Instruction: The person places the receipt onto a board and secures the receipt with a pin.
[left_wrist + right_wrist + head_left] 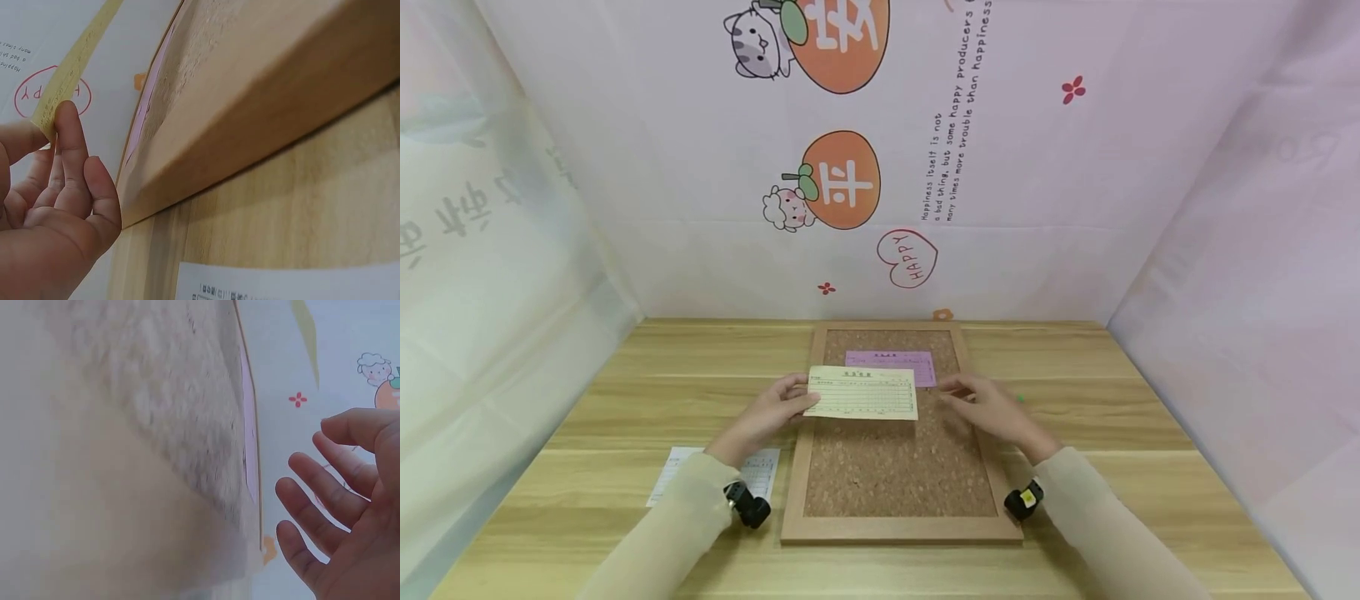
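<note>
My left hand [781, 402] pinches the left edge of a yellow printed form [863, 393] between thumb and fingers. The form is held above a cork board [895, 475] with a wooden frame, and the left wrist view shows the yellow form [72, 69] nearly edge-on. A purple form [925, 367] lies on the upper part of the board, partly hidden behind the yellow one. My right hand [988, 407] hovers over the board's right side, near the purple form's lower right corner. In the right wrist view its fingers [322, 487] are spread, loosely bent, with nothing between them.
A white printed form [763, 471] lies on the wooden table [602, 533] left of the board, partly under my left forearm. Beside the right hand sits a small green item [1020, 398], too small to identify. Printed cloth [1015, 167] walls the back and both sides.
</note>
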The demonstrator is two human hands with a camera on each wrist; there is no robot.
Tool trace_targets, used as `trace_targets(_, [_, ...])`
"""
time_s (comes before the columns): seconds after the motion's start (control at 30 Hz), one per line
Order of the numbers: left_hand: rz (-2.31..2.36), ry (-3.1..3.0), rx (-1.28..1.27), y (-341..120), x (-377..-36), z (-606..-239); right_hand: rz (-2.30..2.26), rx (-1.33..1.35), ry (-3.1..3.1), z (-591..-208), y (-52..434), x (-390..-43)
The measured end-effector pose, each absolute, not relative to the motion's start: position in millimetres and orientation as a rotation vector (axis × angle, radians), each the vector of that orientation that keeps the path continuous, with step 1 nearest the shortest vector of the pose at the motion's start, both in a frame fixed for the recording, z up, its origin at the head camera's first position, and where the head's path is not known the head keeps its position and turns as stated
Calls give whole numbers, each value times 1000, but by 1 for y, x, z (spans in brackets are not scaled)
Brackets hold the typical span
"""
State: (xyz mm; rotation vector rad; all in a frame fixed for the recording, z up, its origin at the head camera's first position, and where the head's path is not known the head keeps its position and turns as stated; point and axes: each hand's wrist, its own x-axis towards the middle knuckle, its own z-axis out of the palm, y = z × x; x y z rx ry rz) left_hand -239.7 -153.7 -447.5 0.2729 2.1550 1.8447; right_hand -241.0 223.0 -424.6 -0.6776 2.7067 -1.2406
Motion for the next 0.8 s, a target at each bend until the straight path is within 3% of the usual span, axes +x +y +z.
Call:
trace_targets(0.47, [1868, 2113, 330, -136, -240, -447, -1438, -765, 2572, -429, 209, -237])
trace_targets(0.8, [1801, 2182, 263, -127, -237, -444, -1448, -688, 2550, -431, 209, -238])
